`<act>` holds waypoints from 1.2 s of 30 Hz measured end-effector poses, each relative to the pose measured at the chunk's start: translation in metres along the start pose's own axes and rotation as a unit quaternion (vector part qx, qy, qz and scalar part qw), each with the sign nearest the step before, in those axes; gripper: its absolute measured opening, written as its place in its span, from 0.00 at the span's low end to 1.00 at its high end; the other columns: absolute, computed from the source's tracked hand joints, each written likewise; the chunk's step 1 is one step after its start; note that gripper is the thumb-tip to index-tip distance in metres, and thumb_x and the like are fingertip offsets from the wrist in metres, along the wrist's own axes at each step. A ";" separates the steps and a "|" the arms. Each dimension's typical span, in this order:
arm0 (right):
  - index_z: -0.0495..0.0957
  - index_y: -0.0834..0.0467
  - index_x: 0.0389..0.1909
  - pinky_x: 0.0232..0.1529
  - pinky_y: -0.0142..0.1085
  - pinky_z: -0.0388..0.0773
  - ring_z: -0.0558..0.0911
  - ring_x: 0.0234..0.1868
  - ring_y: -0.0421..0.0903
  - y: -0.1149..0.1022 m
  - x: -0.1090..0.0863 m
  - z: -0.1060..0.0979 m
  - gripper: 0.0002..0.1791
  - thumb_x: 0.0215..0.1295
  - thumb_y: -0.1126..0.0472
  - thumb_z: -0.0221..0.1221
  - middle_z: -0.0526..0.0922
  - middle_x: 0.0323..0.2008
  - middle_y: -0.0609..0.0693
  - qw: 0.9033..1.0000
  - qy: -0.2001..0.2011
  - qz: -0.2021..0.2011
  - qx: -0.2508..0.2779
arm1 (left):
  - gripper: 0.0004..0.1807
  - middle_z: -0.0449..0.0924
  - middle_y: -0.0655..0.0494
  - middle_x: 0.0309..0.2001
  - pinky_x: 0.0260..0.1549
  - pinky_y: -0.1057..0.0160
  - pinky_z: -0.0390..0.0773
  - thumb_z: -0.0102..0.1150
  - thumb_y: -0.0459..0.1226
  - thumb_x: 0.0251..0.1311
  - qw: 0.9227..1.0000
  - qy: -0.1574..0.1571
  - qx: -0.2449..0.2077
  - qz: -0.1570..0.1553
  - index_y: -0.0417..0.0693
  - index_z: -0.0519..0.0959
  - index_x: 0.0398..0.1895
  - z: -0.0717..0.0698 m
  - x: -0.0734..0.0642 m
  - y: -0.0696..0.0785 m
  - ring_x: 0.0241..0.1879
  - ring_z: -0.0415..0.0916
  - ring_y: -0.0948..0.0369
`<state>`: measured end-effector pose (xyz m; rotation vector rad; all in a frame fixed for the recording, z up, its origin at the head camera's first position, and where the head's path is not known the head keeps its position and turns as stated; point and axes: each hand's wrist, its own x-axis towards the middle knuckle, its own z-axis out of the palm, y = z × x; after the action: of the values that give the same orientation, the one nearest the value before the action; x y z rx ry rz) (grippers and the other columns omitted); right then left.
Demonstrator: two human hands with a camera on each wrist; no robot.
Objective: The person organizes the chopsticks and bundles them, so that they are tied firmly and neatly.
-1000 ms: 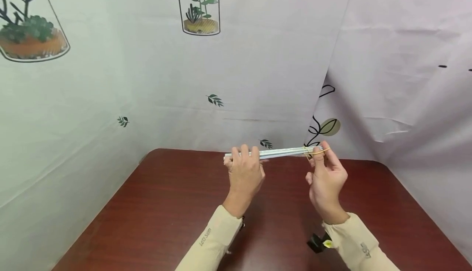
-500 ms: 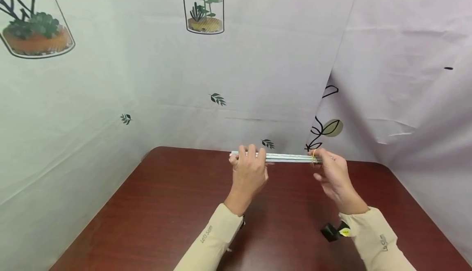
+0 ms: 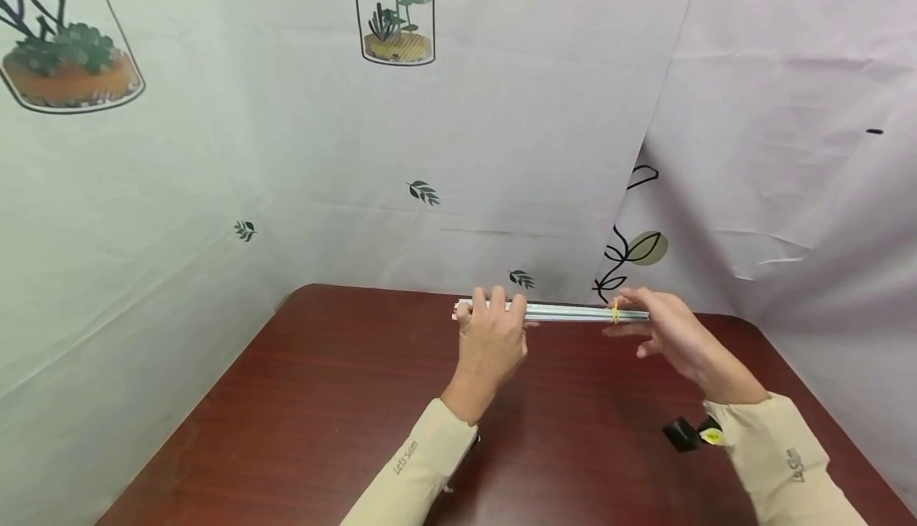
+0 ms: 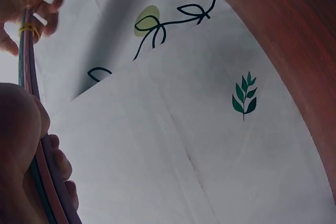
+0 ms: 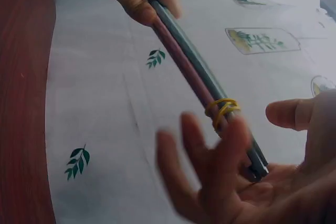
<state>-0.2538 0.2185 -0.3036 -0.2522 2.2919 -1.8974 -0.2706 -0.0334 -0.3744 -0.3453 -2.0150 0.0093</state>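
My left hand (image 3: 493, 343) grips a bundle of slim straight sticks (image 3: 566, 313) near its left end, holding it level above the table. The sticks look teal, pink and purple in the left wrist view. A yellow rubber band (image 5: 222, 109) is wound more than once round the bundle close to its right end. Around that end, my right hand (image 3: 680, 339) has its fingers spread and loosely bent. The stick tips (image 5: 257, 172) sit against or close to the right palm in the right wrist view, with the thumb (image 5: 289, 114) held apart from them.
A dark red-brown table (image 3: 344, 399) lies under both hands. Pale cloth (image 3: 501, 128) printed with plants and leaves hangs behind it and at the sides. A small black device (image 3: 682, 434) is at the right wrist.
The rubber band, earlier stretched out by the right fingers past the bundle's end, now sits tight round the sticks. My right hand has let go of it and shifted right.
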 end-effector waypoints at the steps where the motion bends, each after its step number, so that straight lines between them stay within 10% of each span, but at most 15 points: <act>1: 0.77 0.55 0.42 0.18 0.33 0.75 0.88 0.39 0.43 0.000 0.000 0.000 0.16 0.76 0.47 0.47 0.79 0.42 0.41 1.000 0.014 -0.006 -0.012 | 0.10 0.71 0.56 0.28 0.38 0.49 0.59 0.64 0.42 0.47 1.000 0.002 -0.002 -0.001 0.54 0.72 0.26 0.000 0.000 0.000 0.35 0.69 0.52; 5: 0.75 0.60 0.47 0.21 0.37 0.78 0.86 0.34 0.38 0.005 -0.002 -0.001 0.17 0.75 0.49 0.52 0.83 0.39 0.39 0.988 0.058 -0.098 -0.103 | 0.11 0.71 0.56 0.28 0.38 0.49 0.60 0.65 0.45 0.48 1.000 -0.001 -0.004 -0.008 0.54 0.72 0.26 0.000 0.000 -0.002 0.35 0.68 0.52; 8: 0.78 0.61 0.50 0.23 0.36 0.78 0.83 0.28 0.35 0.014 -0.006 -0.004 0.13 0.69 0.60 0.60 0.86 0.35 0.40 0.953 0.058 -0.216 -0.207 | 0.11 0.71 0.56 0.28 0.38 0.49 0.59 0.64 0.45 0.49 1.000 0.000 -0.002 -0.013 0.53 0.71 0.25 -0.001 0.001 -0.003 0.34 0.68 0.52; 11: 0.81 0.60 0.52 0.24 0.30 0.76 0.79 0.25 0.36 0.021 -0.005 -0.005 0.16 0.62 0.67 0.66 0.86 0.37 0.43 0.878 0.053 -0.364 -0.307 | 0.11 0.71 0.56 0.28 0.38 0.49 0.58 0.64 0.45 0.48 1.000 0.008 0.006 -0.017 0.53 0.72 0.26 -0.002 0.002 -0.002 0.33 0.67 0.52; 15: 0.83 0.62 0.49 0.30 0.33 0.77 0.81 0.32 0.42 0.024 0.003 -0.002 0.16 0.72 0.54 0.58 0.84 0.40 0.48 0.724 0.114 -0.522 -0.435 | 0.12 0.71 0.56 0.29 0.37 0.51 0.59 0.64 0.47 0.50 1.000 0.012 0.020 -0.017 0.52 0.74 0.30 -0.005 0.003 0.000 0.34 0.68 0.53; 17: 0.83 0.65 0.46 0.30 0.38 0.78 0.82 0.32 0.47 0.025 0.006 0.002 0.23 0.76 0.49 0.49 0.83 0.39 0.52 0.664 0.144 -0.561 -0.473 | 0.14 0.72 0.56 0.29 0.38 0.52 0.60 0.64 0.49 0.51 0.999 0.015 0.024 -0.018 0.51 0.75 0.33 -0.006 0.003 0.001 0.34 0.68 0.53; 19: 0.82 0.67 0.44 0.29 0.41 0.78 0.81 0.31 0.50 0.026 0.008 0.006 0.26 0.78 0.49 0.45 0.82 0.36 0.54 0.631 0.165 -0.580 -0.489 | 0.16 0.72 0.57 0.29 0.38 0.52 0.60 0.63 0.51 0.50 0.999 0.019 0.026 -0.019 0.52 0.75 0.34 -0.007 0.003 0.002 0.34 0.69 0.53; 30: 0.76 0.72 0.35 0.26 0.42 0.69 0.71 0.25 0.52 0.031 0.012 0.016 0.26 0.78 0.51 0.45 0.74 0.26 0.56 0.615 0.213 -0.602 -0.463 | 0.20 0.76 0.58 0.28 0.42 0.51 0.63 0.48 0.57 0.64 0.994 0.106 -0.015 -0.007 0.53 0.78 0.31 -0.009 0.006 -0.003 0.34 0.73 0.56; 36: 0.76 0.72 0.34 0.21 0.41 0.65 0.66 0.21 0.51 0.032 0.012 0.018 0.26 0.78 0.52 0.46 0.71 0.23 0.56 0.597 0.249 -0.614 -0.452 | 0.26 0.77 0.57 0.31 0.44 0.54 0.67 0.52 0.64 0.58 0.998 0.060 -0.016 -0.005 0.51 0.79 0.35 -0.014 0.008 -0.007 0.35 0.73 0.55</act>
<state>-0.2623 0.2040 -0.3389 -2.1104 3.7755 -0.5374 -0.2633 -0.0397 -0.3604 -0.3470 -1.9006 -0.0483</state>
